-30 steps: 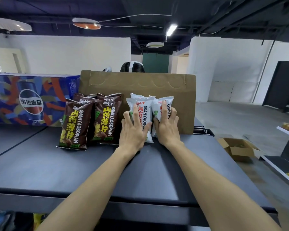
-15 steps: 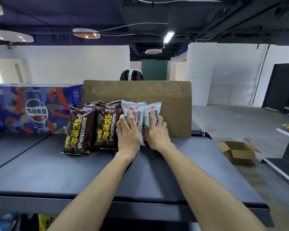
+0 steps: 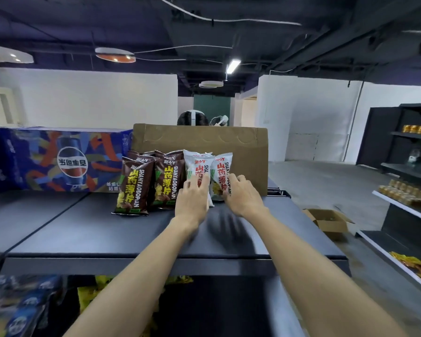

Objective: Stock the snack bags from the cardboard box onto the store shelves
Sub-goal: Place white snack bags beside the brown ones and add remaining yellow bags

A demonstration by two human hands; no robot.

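Note:
Two white snack bags (image 3: 220, 171) stand upright on the dark top shelf (image 3: 88, 227), leaning against a tall cardboard sheet (image 3: 248, 152). Brown snack bags (image 3: 134, 188) stand in a row just left of them. My left hand (image 3: 192, 198) rests flat on the front of the left white bag, fingers spread. My right hand (image 3: 241, 195) hovers with fingers apart at the right white bag, its fingertips at the bag's lower edge. Neither hand grips a bag. A small open cardboard box (image 3: 328, 220) sits on the floor to the right.
A blue Pepsi carton (image 3: 46, 161) stands at the shelf's back left. Lower shelves below hold blue and yellow packs (image 3: 17, 310). Another shelving unit (image 3: 404, 207) with goods stands at the right. A person's head (image 3: 192, 117) shows behind the cardboard.
The white bags have been pushed left against the brown bags. My hands have loosened from the bags and drawn slightly back, the right one lifting off.

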